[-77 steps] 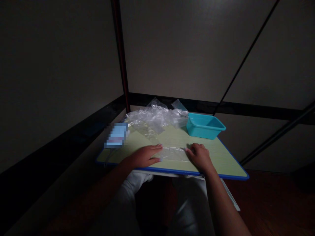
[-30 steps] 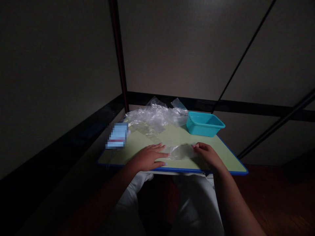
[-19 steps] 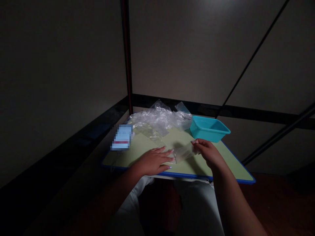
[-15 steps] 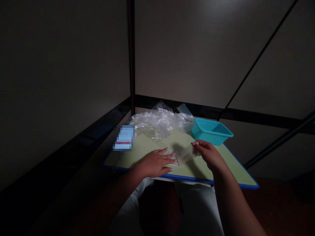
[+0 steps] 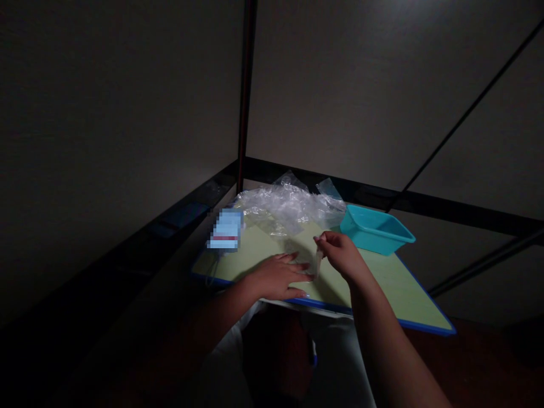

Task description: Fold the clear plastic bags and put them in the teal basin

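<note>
My left hand (image 5: 284, 276) lies flat with fingers spread near the front edge of the yellow-green tabletop (image 5: 391, 294). Under its fingertips is part of a clear plastic bag (image 5: 317, 265). Pinched between the thumb and fingers of my right hand (image 5: 338, 252) is the raised edge of that bag, folded up just beyond the left fingertips. Whether anything is inside the bag I cannot tell. Behind both hands spreads a loose heap of clear plastic bags (image 5: 293, 201).
A turquoise plastic basin (image 5: 376, 229) stands at the back right of the table. On the left lies a pixelated, lit phone-like rectangle (image 5: 226, 229). Dark-trimmed walls meet in a corner behind the table, which has a blue rim (image 5: 425, 327).
My right hand has moved left toward my left hand, lifting and folding the bag's edge upward. My left hand stays pressed down. The whole view has shifted slightly.
</note>
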Motion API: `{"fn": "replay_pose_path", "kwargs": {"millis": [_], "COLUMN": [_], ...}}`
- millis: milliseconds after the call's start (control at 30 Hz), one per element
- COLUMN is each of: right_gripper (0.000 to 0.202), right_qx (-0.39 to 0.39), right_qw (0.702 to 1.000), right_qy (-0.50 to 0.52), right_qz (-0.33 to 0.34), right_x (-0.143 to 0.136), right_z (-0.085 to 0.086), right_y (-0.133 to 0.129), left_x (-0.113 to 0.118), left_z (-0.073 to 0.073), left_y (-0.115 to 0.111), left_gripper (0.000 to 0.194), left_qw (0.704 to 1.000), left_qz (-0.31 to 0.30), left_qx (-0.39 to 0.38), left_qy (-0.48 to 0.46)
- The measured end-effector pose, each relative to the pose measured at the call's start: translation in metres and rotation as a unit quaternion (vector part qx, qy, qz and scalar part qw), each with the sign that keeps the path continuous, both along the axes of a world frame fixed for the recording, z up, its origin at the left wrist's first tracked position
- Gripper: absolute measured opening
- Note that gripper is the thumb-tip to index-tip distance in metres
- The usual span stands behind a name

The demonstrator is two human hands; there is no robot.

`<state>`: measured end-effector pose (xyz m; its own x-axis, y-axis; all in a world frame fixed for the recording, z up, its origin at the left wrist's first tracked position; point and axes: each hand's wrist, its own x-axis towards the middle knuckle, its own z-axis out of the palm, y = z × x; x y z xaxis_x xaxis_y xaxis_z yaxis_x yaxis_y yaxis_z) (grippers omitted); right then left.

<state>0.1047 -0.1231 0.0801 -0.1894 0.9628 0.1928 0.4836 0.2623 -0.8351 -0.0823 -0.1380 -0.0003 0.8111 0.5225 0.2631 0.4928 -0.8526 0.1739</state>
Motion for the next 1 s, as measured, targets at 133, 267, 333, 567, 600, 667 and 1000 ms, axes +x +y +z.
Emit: {"fn": "replay_pose_path", "kwargs": {"millis": [133, 267, 333, 567, 600, 667, 1000], "right_gripper": [0.028, 0.022, 0.019, 0.033, 0.036, 0.035, 0.060], "right_qx": [0.036, 0.062, 0.069, 0.139, 0.181, 0.252, 0.176], "right_qw": [0.991, 0.969, 0.959, 0.970, 0.969, 0.963, 0.935], "right_qy": [-0.127, -0.240, -0.276, -0.190, -0.147, -0.076, -0.297], "right_qz": [-0.003, -0.002, -0.004, 0.067, 0.076, 0.051, -0.080], "right_x": [-0.022, -0.044, -0.052, -0.055, -0.050, -0.033, 0.030], "right_z": [0.000, -0.002, -0.007, -0.027, -0.029, -0.033, -0.086], "right_y": [0.005, 0.010, 0.013, 0.009, 0.004, -0.006, -0.057], "left_x": [0.000, 0.001, 0.001, 0.000, 0.000, 0.000, -0.002], "left_z": [0.005, 0.009, 0.009, 0.008, 0.008, 0.009, 0.004], "left_y": [-0.002, -0.002, -0.002, -0.006, -0.007, -0.007, -0.004], "left_gripper": [0.049, 0.045, 0.044, 0.038, 0.037, 0.036, 0.042], "left_qw": [1.000, 1.000, 1.000, 1.000, 1.000, 1.000, 0.999], "left_qz": [-0.016, -0.020, -0.019, 0.017, 0.025, 0.021, 0.009], "left_qx": [0.020, 0.021, 0.012, -0.015, -0.011, -0.002, 0.015], "left_qy": [0.002, -0.008, -0.014, -0.010, -0.013, -0.022, -0.040]}}
